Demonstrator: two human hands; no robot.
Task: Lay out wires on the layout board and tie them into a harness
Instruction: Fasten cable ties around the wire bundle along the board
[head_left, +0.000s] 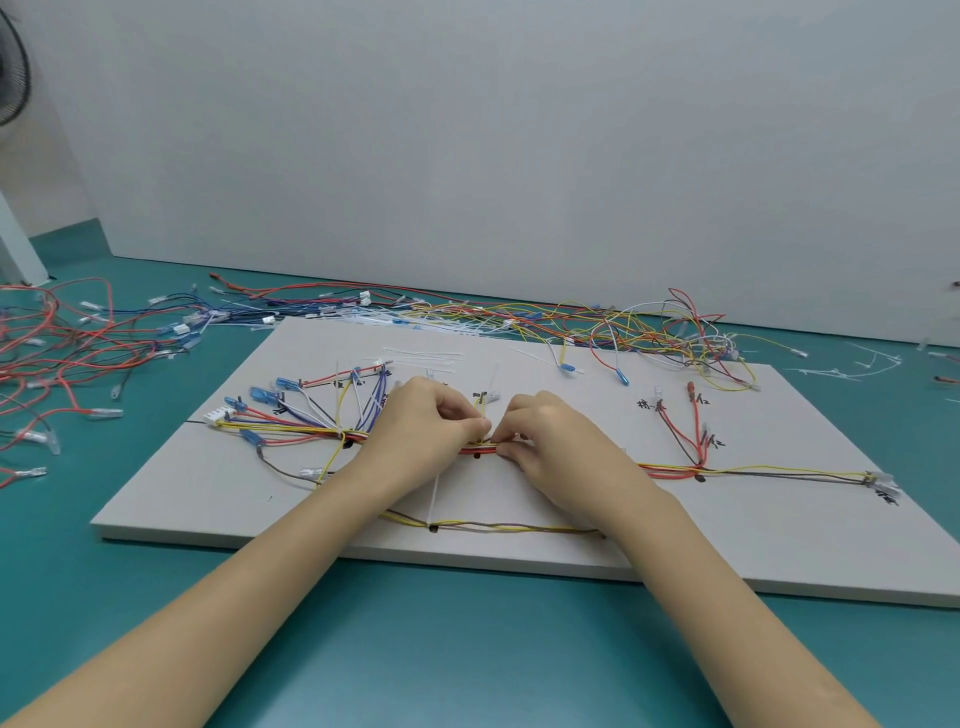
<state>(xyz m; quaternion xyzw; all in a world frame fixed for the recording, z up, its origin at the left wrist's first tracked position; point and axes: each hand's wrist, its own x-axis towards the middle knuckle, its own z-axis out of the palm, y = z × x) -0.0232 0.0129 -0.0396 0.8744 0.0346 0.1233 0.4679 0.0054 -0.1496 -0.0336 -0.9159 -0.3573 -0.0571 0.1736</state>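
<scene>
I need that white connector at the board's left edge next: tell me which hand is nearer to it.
Left. The left hand pinches the wire bundle right of the white connector; the right hand sits farther right.

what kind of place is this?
Probably a wire-harness assembly bench: a white layout board with handwritten marks, loose wires piled behind it, spare cable ties, and both hands working the bundle on the board.

Harness workshop, layout board (519, 551), loose wires (623, 317)
</scene>
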